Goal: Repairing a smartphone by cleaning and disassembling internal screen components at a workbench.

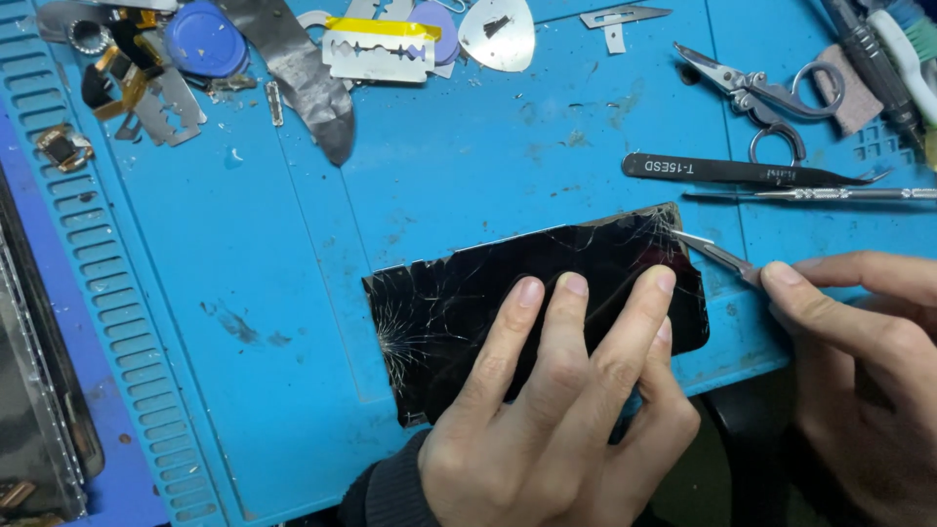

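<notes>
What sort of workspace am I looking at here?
Most likely a phone or small-electronics repair bench: a blue work mat, a cracked black screen panel under the left hand, plus black tweezers and small pliers.

Two hands are seen, the left hand and the right hand, over one cracked black screen panel and one blue work mat. One thin blade tool, one pair of black tweezers, one metal probe and one pair of small scissors are counted. Two blue-violet plastic picks, one rounded metal pick, one razor blade with yellow tape and one strip of grey tape are counted at the top.
</notes>
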